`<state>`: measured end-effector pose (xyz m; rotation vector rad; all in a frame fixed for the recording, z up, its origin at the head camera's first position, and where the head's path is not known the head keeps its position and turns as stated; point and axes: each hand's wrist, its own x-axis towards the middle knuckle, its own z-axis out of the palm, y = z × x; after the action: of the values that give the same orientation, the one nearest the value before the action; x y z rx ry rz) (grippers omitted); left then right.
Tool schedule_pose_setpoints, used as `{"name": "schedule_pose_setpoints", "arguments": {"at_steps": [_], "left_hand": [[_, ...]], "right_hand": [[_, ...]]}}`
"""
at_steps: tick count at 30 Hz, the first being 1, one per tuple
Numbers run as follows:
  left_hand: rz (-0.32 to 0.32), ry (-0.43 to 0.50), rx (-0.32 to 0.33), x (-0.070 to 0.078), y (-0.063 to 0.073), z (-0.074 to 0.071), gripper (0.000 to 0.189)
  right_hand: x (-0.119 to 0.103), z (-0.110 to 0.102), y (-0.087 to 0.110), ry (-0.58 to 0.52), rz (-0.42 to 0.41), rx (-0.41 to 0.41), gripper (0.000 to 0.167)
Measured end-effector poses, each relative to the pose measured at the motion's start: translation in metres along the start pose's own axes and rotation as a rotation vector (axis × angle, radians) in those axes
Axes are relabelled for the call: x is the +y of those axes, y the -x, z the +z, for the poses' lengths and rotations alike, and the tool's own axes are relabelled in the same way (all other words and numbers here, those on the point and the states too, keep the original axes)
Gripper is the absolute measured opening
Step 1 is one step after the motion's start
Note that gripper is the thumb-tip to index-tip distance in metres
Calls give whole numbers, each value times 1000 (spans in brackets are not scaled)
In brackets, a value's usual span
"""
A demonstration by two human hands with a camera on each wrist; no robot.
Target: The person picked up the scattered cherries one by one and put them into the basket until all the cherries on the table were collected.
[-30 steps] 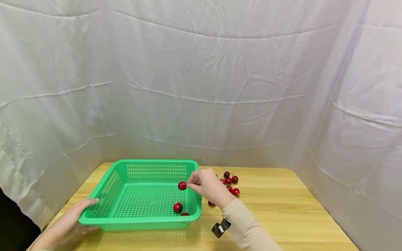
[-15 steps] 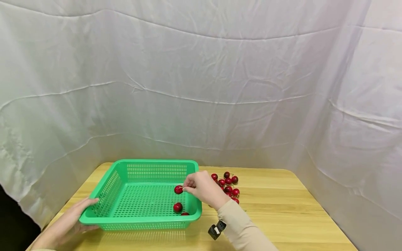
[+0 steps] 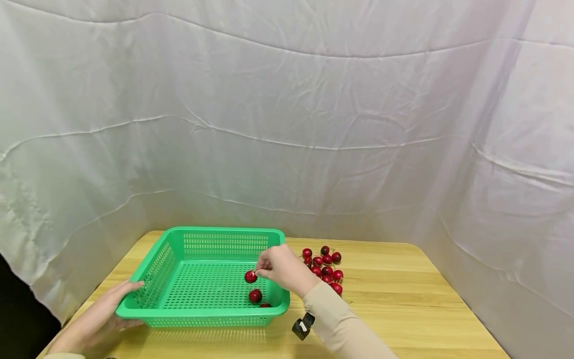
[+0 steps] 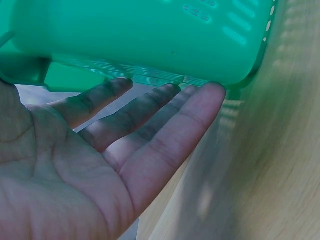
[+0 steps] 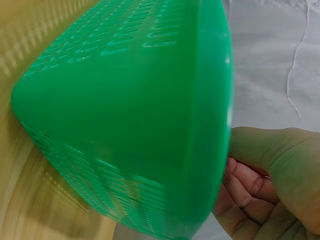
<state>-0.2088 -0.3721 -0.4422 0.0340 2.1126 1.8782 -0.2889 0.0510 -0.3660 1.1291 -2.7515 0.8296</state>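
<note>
A green plastic basket with slotted walls stands on the wooden table. My left hand holds its near left corner, the thumb over the rim; in the left wrist view the fingers lie extended against the outside. My right hand reaches over the right rim and pinches a red cherry by its stem, above the basket floor. Two more cherries lie inside near the right wall, one whole cherry and one partly hidden by the front rim. The right wrist view has the basket wall hiding the fingertips and the held cherry.
Right of the basket, a loose cluster of several stemmed cherries lies on the table, partly behind my right forearm. Pale fabric hangs behind and at both sides. A black device is strapped at my right wrist.
My right hand has moved left and slightly nearer with the cherry, lower into the basket. More of the cherry cluster shows. The left hand keeps its place at the basket corner.
</note>
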Motion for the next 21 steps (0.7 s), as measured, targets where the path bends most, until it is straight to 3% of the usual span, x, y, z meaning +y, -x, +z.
{"name": "schedule_pose_setpoints", "arguments": {"at_steps": [21], "left_hand": [[-5,18,6,-2,-2,-1,71]], "right_hand": [[-5,5,-8,62,-15,-44,8]]}}
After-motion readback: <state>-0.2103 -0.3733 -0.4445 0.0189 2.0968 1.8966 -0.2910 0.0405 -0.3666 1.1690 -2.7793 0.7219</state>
